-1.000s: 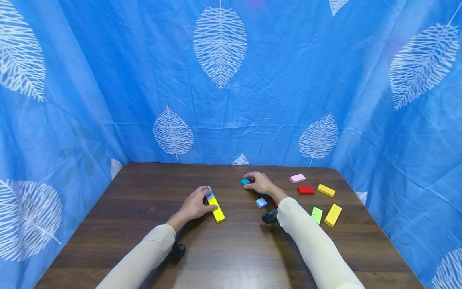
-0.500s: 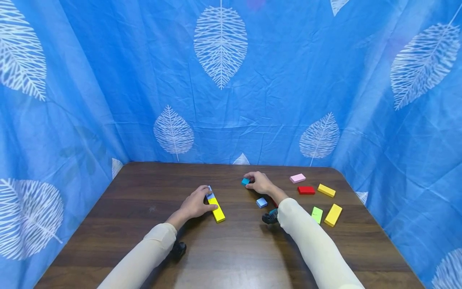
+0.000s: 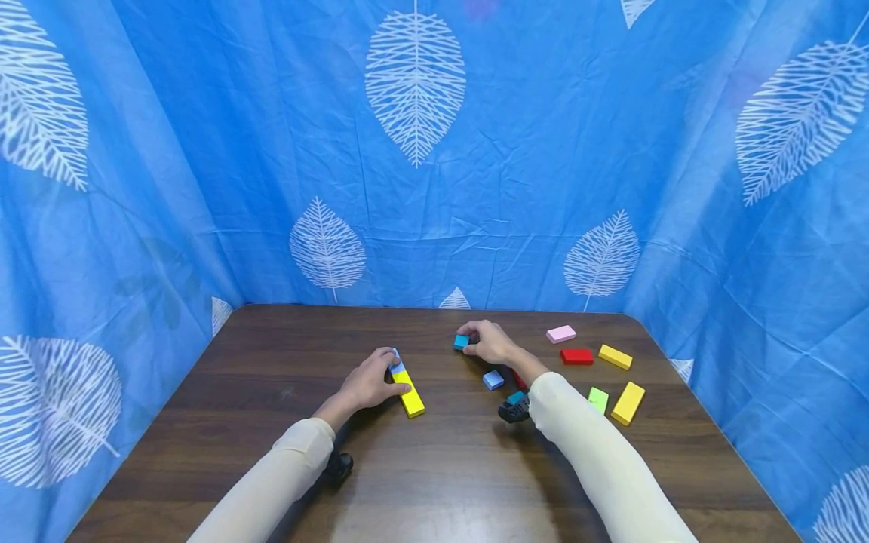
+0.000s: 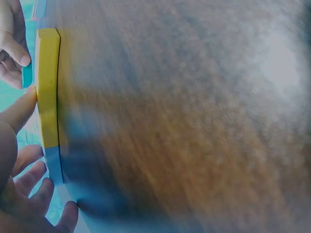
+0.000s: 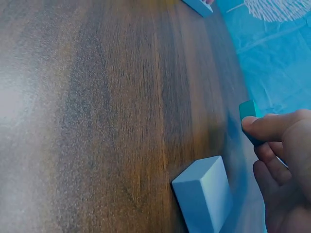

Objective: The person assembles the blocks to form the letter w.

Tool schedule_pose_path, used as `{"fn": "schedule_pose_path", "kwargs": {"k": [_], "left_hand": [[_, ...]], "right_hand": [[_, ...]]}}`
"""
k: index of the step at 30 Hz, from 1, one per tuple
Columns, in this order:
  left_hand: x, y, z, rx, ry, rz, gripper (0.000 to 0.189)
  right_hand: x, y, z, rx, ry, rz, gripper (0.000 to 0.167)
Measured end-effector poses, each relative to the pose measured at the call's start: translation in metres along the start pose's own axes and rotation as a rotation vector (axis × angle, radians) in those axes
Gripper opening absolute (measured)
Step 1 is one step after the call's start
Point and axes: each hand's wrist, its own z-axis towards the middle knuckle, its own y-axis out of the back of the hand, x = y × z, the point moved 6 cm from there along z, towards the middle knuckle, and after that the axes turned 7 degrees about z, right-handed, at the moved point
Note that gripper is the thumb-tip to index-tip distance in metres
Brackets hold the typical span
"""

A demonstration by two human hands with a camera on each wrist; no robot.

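On the left, a long yellow block [image 3: 412, 401] lies end to end with a smaller light blue block [image 3: 397, 368], forming one straight row on the table. My left hand [image 3: 366, 385] holds this row, thumb against the yellow block's side and fingers around the light blue one. Farther right, my right hand [image 3: 490, 344] pinches a small teal block [image 3: 461, 342] between thumb and fingers. In the right wrist view the teal block [image 5: 248, 108] is tilted, close over the table. Another light blue block [image 3: 493, 379] lies just nearer than the right hand.
Beneath the right wrist sit a partly hidden red block [image 3: 519, 379] and another teal block [image 3: 516, 397]. Farther right lie a pink block [image 3: 560, 334], a red block [image 3: 577, 357], two yellow blocks [image 3: 627, 403] and a green block [image 3: 598, 400]. A blue curtain [image 3: 434, 188] surrounds the wooden table [image 3: 434, 483].
The right forearm has shifted slightly right, uncovering more of the teal block under the wrist. The pinched teal block has turned a little. The left hand stays on the row.
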Motion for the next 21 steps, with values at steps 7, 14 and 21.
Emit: {"fn": "schedule_pose_path", "kwargs": {"k": [7, 14, 21], "left_hand": [[0.001, 0.000, 0.000, -0.006, -0.006, 0.005, 0.061], [0.002, -0.001, 0.001, -0.007, -0.002, 0.010, 0.062], [0.003, -0.001, 0.002, -0.005, 0.004, 0.014, 0.062]], "right_hand": [[0.009, -0.001, -0.004, 0.019, 0.025, -0.002, 0.035], [0.017, 0.000, -0.011, 0.027, 0.057, -0.024, 0.035], [0.022, -0.002, -0.019, 0.038, 0.104, -0.041, 0.034]]}}
